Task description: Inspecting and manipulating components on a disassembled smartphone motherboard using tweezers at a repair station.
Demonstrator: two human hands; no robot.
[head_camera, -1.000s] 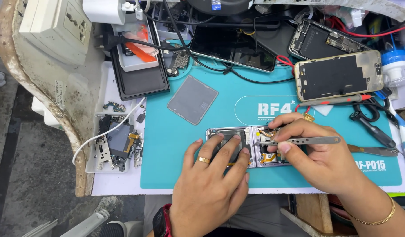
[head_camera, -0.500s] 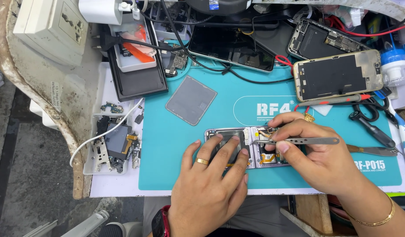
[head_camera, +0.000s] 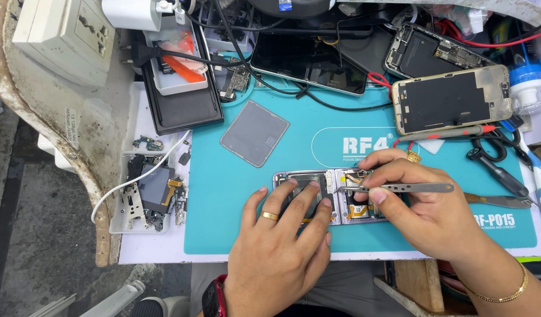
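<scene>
An opened folding phone (head_camera: 317, 179) lies flat on the teal work mat (head_camera: 235, 199), its insides showing. My left hand (head_camera: 279, 246), with a gold ring, presses down on the phone's left half with spread fingers. My right hand (head_camera: 426, 214) grips metal tweezers (head_camera: 411, 188) held level, their tips pointing left at the small parts in the phone's right half near the hinge. A gold bracelet is on my right wrist.
A grey square panel (head_camera: 256, 133) lies on the mat's upper left. A white tray of small parts (head_camera: 150, 196) sits left of the mat. Other opened phones (head_camera: 452, 97), a dark tablet (head_camera: 308, 61), cables, scissors (head_camera: 496, 161) and a socket block (head_camera: 65, 35) crowd the back and right.
Almost nothing has moved. Both hands stay on the folding phone, and the tweezers keep the same place over its right half.
</scene>
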